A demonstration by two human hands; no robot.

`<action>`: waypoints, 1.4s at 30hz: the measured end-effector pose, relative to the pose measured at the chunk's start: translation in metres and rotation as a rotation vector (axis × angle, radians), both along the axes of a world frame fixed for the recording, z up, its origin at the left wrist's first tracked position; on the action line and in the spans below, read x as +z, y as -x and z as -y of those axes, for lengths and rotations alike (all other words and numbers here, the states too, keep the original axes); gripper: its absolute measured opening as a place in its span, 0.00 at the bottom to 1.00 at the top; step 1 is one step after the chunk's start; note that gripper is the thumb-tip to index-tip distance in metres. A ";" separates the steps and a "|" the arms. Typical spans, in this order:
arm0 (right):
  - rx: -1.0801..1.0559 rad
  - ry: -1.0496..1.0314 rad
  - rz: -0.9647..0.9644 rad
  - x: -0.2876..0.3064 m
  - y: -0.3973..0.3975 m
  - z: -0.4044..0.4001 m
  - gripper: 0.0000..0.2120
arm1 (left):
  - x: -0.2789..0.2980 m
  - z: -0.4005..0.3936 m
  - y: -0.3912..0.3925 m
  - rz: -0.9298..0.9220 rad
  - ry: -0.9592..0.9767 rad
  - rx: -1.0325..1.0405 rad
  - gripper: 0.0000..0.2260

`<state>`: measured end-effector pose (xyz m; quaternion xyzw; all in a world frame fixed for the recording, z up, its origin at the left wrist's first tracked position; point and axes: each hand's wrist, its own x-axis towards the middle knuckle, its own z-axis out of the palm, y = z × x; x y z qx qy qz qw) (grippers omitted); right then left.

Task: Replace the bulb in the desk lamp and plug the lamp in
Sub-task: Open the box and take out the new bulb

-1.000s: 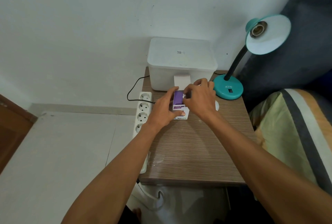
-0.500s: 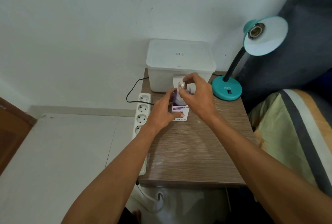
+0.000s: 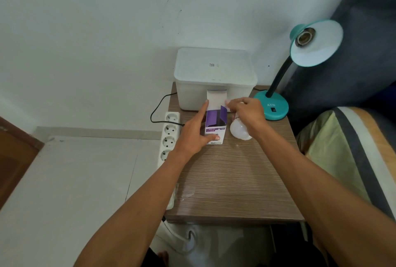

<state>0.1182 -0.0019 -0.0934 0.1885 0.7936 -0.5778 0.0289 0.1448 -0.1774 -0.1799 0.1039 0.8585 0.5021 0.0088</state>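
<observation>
A purple and white bulb box [image 3: 215, 126] stands on the wooden table [image 3: 231, 181] with its top flaps open. My left hand [image 3: 196, 133] holds the box, thumb on its front and index finger along its left side. My right hand [image 3: 246, 114] grips a white bulb [image 3: 239, 130] by its neck, just right of the box, globe pointing toward me. The teal desk lamp [image 3: 276, 106] stands at the table's back right. Its shade [image 3: 316, 44] is turned up and the socket inside is empty. A white power strip [image 3: 169, 136] lies along the table's left edge.
A white lidded plastic bin [image 3: 214, 74] sits against the wall behind the box. A black cord [image 3: 158, 108] runs from behind the bin to the power strip. A bed with a striped cover [image 3: 353, 149] borders the table on the right.
My right hand has drawn the bulb out of the box and carried it to the right of it. My left hand has stayed on the box.
</observation>
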 end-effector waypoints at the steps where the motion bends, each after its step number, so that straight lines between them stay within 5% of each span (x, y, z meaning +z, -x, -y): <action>1: 0.042 -0.009 0.035 -0.005 0.000 0.000 0.14 | 0.000 -0.001 0.000 0.007 0.004 0.008 0.57; 8: 0.166 -0.067 -0.029 -0.015 -0.003 0.004 0.23 | -0.002 0.000 0.002 0.003 0.013 0.019 0.58; 13: 0.204 0.013 -0.243 -0.004 -0.006 0.002 0.09 | 0.000 -0.001 0.002 0.014 0.024 0.031 0.56; 18: 0.235 -0.069 -0.396 -0.002 -0.013 -0.002 0.06 | 0.001 0.000 0.003 0.028 0.018 0.020 0.54; 30: 0.385 -0.260 -0.317 -0.024 -0.031 -0.013 0.10 | 0.007 0.000 0.000 0.050 -0.002 0.003 0.52; 42: 0.314 -0.269 -0.399 -0.034 -0.037 -0.012 0.12 | 0.003 -0.003 0.003 0.052 0.009 0.004 0.51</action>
